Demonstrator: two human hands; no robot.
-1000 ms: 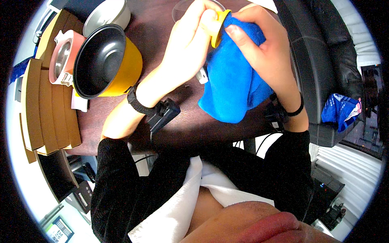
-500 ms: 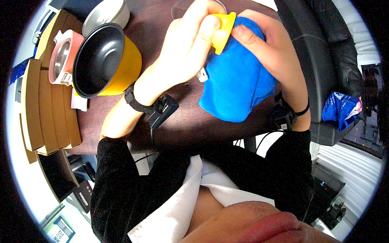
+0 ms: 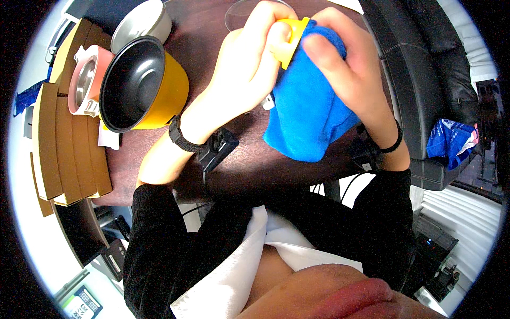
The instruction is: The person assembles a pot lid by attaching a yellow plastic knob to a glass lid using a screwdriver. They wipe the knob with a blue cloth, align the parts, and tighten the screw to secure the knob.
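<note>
Both my hands are raised over the dark table, close together near its far side. Between the thumb and fingers of my left hand is a small yellow piece with a flared rim. My right hand grips a blue cloth, its thumb pressing the fabric beside the yellow rim. Most of the cloth hangs down toward me in folds, with a small white tag on its left edge. How far the cloth reaches around the yellow piece is hidden by my fingers.
At the left stand a yellow pot with a black inside, a pale pot and a pink container. Cardboard boxes line the left edge. A clear round lid-like thing lies beyond my left hand. Right: black sofa, blue packet.
My right thumb has shifted slightly on the cloth, and the hand looks blurred. The yellow piece stays in my left hand. The whole view has moved a little.
</note>
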